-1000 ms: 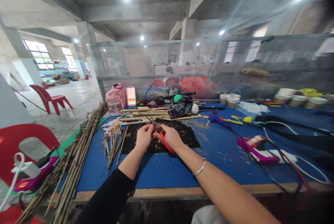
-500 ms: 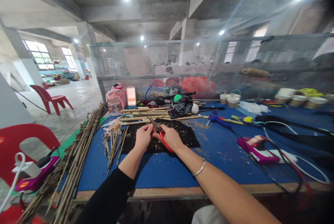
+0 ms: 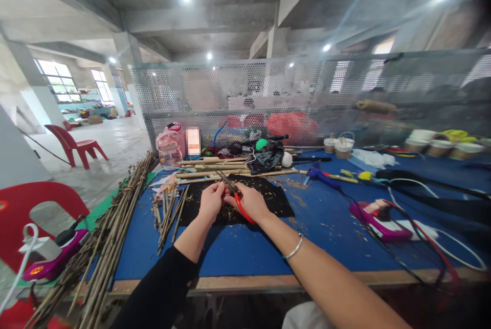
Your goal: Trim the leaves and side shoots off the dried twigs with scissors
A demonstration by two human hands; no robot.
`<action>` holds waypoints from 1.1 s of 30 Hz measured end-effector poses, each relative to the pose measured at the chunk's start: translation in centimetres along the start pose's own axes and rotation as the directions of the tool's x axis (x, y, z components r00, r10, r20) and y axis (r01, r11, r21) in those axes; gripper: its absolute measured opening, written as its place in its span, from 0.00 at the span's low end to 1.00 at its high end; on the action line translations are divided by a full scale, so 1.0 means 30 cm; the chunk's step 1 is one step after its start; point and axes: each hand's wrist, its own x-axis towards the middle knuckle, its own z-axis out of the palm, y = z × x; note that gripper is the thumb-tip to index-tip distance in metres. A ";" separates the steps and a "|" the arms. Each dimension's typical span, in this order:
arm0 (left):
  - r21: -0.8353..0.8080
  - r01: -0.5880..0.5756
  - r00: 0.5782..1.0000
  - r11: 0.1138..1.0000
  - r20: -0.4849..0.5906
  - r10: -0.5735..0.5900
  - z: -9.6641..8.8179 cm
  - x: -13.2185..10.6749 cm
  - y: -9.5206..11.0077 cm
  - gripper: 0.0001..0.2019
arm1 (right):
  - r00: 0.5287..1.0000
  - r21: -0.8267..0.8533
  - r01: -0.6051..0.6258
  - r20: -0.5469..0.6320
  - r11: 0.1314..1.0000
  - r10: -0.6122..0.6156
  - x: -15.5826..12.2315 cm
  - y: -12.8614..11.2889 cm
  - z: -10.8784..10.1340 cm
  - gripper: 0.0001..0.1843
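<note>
Fingers, right hand (image 3: 252, 203): curled closed round the scissors' (image 3: 240, 205) red handle.
Fingers, left hand (image 3: 210, 201): bunched, tips pinched together; cannot tell if anything is in the pinch, too small.
Scissors place: between the hands, over the mat (image 3: 282, 205); blades reach past the left fingertips.
Scissors axis: slanted, handle near right, tips far left.
Nearer hand: right, on the handle; left just beside the blades, contact unclear.
Key relation: blades lie right and far of the left pinch. Blade gap not readable.
Mat: dark, strewn with pale chips, on the blue table (image 3: 326, 249).
Short sticks (image 3: 168, 221): left of left hand, running roughly near-far.
Bundle (image 3: 115, 237): long sticks, farther left, near left to far right.
Canes (image 3: 201, 174): far side of mat, lengthwise left-right.
</note>
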 end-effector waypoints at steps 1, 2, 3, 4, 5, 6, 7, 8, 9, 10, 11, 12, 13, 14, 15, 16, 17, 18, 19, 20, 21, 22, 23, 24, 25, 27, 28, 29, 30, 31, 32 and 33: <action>0.024 -0.010 1.000 1.000 0.024 0.009 0.000 -0.001 -0.003 0.16 | 1.000 0.004 0.009 -0.008 1.000 -0.009 0.000 -0.001 -0.001 0.23; 0.044 -0.018 0.999 0.999 0.046 0.016 0.000 -0.001 -0.006 0.16 | 1.000 0.009 0.015 -0.015 1.000 -0.015 0.001 -0.002 -0.002 0.24; 0.059 -0.025 0.998 0.998 0.061 0.021 0.000 -0.002 -0.009 0.16 | 1.000 0.014 0.018 -0.021 1.000 -0.017 0.002 -0.001 -0.003 0.24; 0.068 -0.029 0.997 0.997 0.069 0.024 0.001 -0.002 -0.010 0.16 | 1.000 0.018 0.017 -0.022 1.000 -0.016 0.003 0.000 -0.004 0.24; 0.072 -0.033 0.997 0.997 0.072 0.027 0.001 -0.003 -0.011 0.16 | 1.000 0.019 0.010 -0.017 1.000 -0.010 0.004 0.002 -0.005 0.24; 0.071 -0.038 0.997 0.997 0.074 0.033 0.002 -0.003 -0.010 0.16 | 1.000 0.016 -0.001 -0.008 1.000 0.001 0.006 0.004 -0.005 0.23; 0.066 -0.043 0.997 0.997 0.074 0.038 0.003 -0.004 -0.009 0.17 | 1.000 0.010 -0.016 0.002 1.000 0.016 0.006 0.006 -0.006 0.22; 0.060 -0.046 0.997 0.997 0.070 0.042 0.003 -0.004 -0.006 0.17 | 0.999 0.001 -0.032 0.013 0.999 0.032 0.007 0.008 -0.006 0.22; 0.053 -0.044 0.997 0.998 0.059 0.041 0.004 -0.005 -0.003 0.17 | 0.999 -0.009 -0.046 0.019 0.999 0.046 0.007 0.009 -0.006 0.22; 0.045 -0.038 0.998 0.998 0.043 0.036 0.004 -0.005 0.000 0.17 | 0.998 -0.019 -0.054 0.020 0.998 0.055 0.007 0.009 -0.006 0.22; 0.039 -0.035 0.999 0.999 0.022 0.034 0.003 -0.005 0.003 0.17 | 0.998 -0.026 -0.052 0.016 0.998 0.053 0.006 0.009 -0.006 0.22; 0.037 -0.038 0.999 0.999 0.004 0.038 0.002 -0.005 0.006 0.17 | 0.999 -0.028 -0.038 0.011 0.999 0.039 0.005 0.008 -0.005 0.23; 0.040 -0.049 0.999 0.998 -0.009 0.049 0.002 -0.005 0.008 0.17 | 1.000 -0.026 -0.016 0.005 1.000 0.017 0.004 0.007 -0.004 0.24; 0.046 -0.065 0.998 0.997 -0.015 0.066 0.002 -0.005 0.010 0.17 | 1.000 -0.018 0.009 0.000 1.000 -0.009 0.003 0.006 -0.002 0.25; 0.054 -0.082 0.997 0.995 -0.011 0.082 0.002 -0.007 0.011 0.17 | 0.999 -0.007 0.034 -0.004 0.999 -0.034 0.002 0.005 0.000 0.25; 0.061 -0.095 0.995 0.994 0.001 0.095 0.003 -0.008 0.012 0.17 | 0.998 0.005 0.055 -0.007 0.998 -0.055 0.002 0.005 0.004 0.26; 0.066 -0.102 0.995 0.993 0.014 0.101 0.005 -0.011 0.012 0.17 | 0.998 0.014 0.070 -0.011 0.997 -0.069 0.002 0.005 0.007 0.26; 0.068 -0.103 0.994 0.992 0.026 0.102 0.008 -0.014 0.013 0.17 | 0.997 0.020 0.079 -0.018 0.997 -0.079 0.003 0.005 0.010 0.26; 0.069 -0.104 0.994 0.992 0.034 0.102 0.011 -0.017 0.014 0.17 | 0.996 0.025 0.089 -0.025 0.996 -0.088 0.003 0.005 0.013 0.26; 0.070 -0.105 0.994 0.992 0.040 0.102 0.013 -0.020 0.015 0.16 | 0.994 0.032 0.103 -0.032 0.994 -0.102 0.004 0.006 0.015 0.26; 0.071 -0.106 0.994 0.992 0.041 0.103 0.015 -0.022 0.016 0.16 | 0.992 0.042 0.120 -0.038 0.992 -0.118 0.005 0.006 0.015 0.26; 0.074 -0.106 0.994 0.992 0.042 0.103 0.016 -0.023 0.017 0.16 | 0.990 0.054 0.135 -0.042 0.989 -0.133 0.005 0.007 0.014 0.25; 0.080 -0.105 0.994 0.991 0.042 0.102 0.016 -0.024 0.018 0.16 | 0.989 0.066 0.146 -0.041 0.987 -0.143 0.005 0.007 0.011 0.23; 0.088 -0.105 0.994 0.991 0.040 0.102 0.015 -0.024 0.019 0.16 | 0.989 0.078 0.149 -0.033 0.986 -0.147 0.005 0.007 0.007 0.22; 0.097 -0.105 0.994 0.990 0.037 0.102 0.014 -0.024 0.020 0.16 | 0.989 0.088 0.145 -0.022 0.986 -0.143 0.004 0.006 0.003 0.21; 0.116 -0.112 0.994 0.987 0.027 0.110 0.010 -0.023 0.023 0.15 | 0.992 0.100 0.123 0.003 0.987 -0.124 0.002 0.006 -0.005 0.19; 0.121 -0.118 0.993 0.986 0.022 0.116 0.009 -0.023 0.024 0.15 | 0.993 0.105 0.112 0.013 0.988 -0.114 0.001 0.006 -0.009 0.19; 0.120 -0.121 0.993 0.985 0.018 0.120 0.008 -0.022 0.025 0.15 | 0.994 0.108 0.103 0.019 0.989 -0.106 0.000 0.006 -0.011 0.18; 0.112 -0.116 0.993 0.987 0.017 0.115 0.007 -0.022 0.026 0.15 | 0.995 0.109 0.094 0.020 0.990 -0.097 -0.001 0.006 -0.012 0.18; 0.098 -0.102 0.995 0.990 0.015 0.101 0.007 -0.022 0.026 0.15 | 0.996 0.107 0.084 0.022 0.991 -0.086 -0.001 0.006 -0.013 0.18; 0.080 -0.080 0.997 0.994 0.012 0.079 0.007 -0.021 0.026 0.15 | 0.997 0.101 0.071 0.025 0.992 -0.073 -0.001 0.007 -0.012 0.18; 0.058 -0.053 0.999 0.997 0.010 0.053 0.007 -0.020 0.025 0.16 | 0.998 0.091 0.055 0.027 0.994 -0.058 -0.001 0.008 -0.011 0.18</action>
